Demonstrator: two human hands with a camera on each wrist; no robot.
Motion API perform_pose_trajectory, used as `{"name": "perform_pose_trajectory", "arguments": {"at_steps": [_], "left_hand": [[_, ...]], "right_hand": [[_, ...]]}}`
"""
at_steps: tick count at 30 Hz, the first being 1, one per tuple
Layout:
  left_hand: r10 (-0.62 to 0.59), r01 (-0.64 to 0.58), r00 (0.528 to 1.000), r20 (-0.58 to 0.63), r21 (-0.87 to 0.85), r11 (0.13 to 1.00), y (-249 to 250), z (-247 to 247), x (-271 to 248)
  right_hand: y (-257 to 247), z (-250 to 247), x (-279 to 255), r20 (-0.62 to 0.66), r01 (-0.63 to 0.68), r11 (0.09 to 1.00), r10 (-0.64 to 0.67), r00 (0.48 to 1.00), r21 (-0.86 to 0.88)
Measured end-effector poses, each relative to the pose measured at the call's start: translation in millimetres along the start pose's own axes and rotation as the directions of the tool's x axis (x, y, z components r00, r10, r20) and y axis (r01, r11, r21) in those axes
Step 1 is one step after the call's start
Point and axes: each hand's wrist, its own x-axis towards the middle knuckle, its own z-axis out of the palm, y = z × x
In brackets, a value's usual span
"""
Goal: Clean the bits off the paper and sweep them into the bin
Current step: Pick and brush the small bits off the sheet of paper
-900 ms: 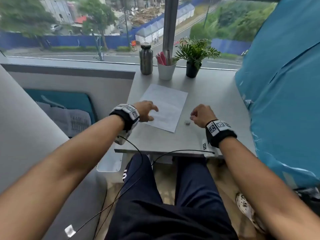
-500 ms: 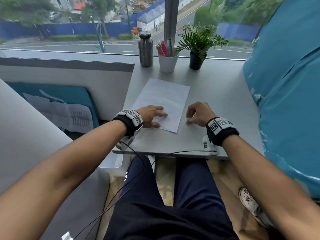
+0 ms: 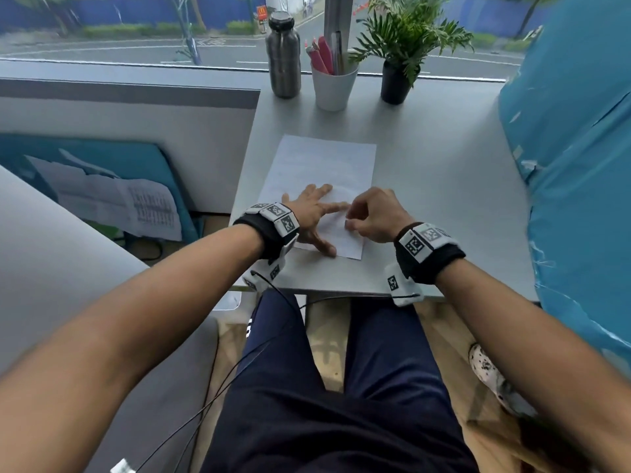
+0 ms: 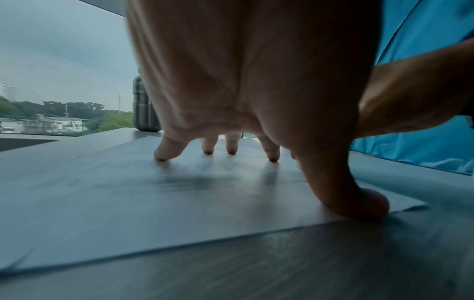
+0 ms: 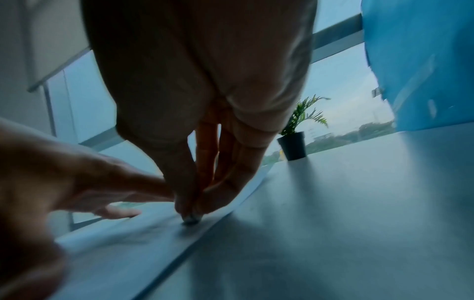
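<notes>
A white sheet of paper (image 3: 321,165) lies on the grey table (image 3: 444,199). My left hand (image 3: 314,213) lies flat on the paper's near part with fingers spread; its fingertips (image 4: 232,151) and thumb press the sheet down. My right hand (image 3: 358,216) is over the sheet's near right part, and its thumb and fingers pinch a small grey eraser-like piece (image 5: 191,219) against the paper. I cannot make out any loose bits on the sheet. The edge of a pale bin (image 3: 229,301) shows under the table's near left corner.
At the back of the table stand a steel bottle (image 3: 283,56), a white cup of pens (image 3: 334,85) and a potted plant (image 3: 397,59). A blue plastic-covered wall (image 3: 573,165) borders the right side. A grey partition (image 3: 129,114) borders the left.
My left hand slid onto the paper and spread flat. My right hand closed on the small piece lying beside the sheet and carried it left onto the paper.
</notes>
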Motion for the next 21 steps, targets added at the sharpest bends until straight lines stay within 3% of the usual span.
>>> {"name": "perform_pose_trajectory", "arguments": {"at_steps": [3, 7, 10, 11, 14, 18, 19, 21], "left_hand": [[0.001, -0.001, 1.0, 0.032, 0.011, 1.0, -1, -1, 2], [-0.006, 0.007, 0.999, 0.046, -0.009, 1.0, -1, 0, 4], [-0.004, 0.006, 0.998, 0.063, -0.027, 1.0, -1, -1, 5], [-0.005, 0.007, 0.998, 0.066, -0.034, 0.999, -2, -1, 5], [-0.013, 0.016, 0.997, 0.071, -0.039, 0.999, -1, -2, 6], [-0.013, 0.017, 0.997, 0.081, -0.044, 0.999, -1, -1, 5], [-0.01, 0.014, 0.997, 0.081, -0.047, 0.999, -1, -1, 6], [-0.008, 0.012, 0.997, 0.078, -0.057, 0.998, -1, 0, 6]], "right_hand": [[-4, 1, -3, 0.149, 0.082, 0.996, -0.078, 0.986, -0.021], [6, -7, 8, -0.009, -0.004, 1.0, 0.004, 1.0, 0.019], [-6, 4, -3, 0.156, 0.121, 0.993, -0.122, 0.98, 0.015], [-5, 2, -1, 0.154, 0.111, 0.994, -0.112, 0.982, 0.016], [8, -10, 13, -0.019, -0.017, 0.999, 0.018, 1.0, 0.034], [-12, 7, -2, 0.165, 0.139, 0.99, -0.139, 0.977, 0.01], [-11, 4, 0, 0.155, 0.117, 0.993, -0.118, 0.981, 0.013], [0, -7, 12, 0.02, 0.003, 0.999, -0.004, 1.0, 0.034]]}}
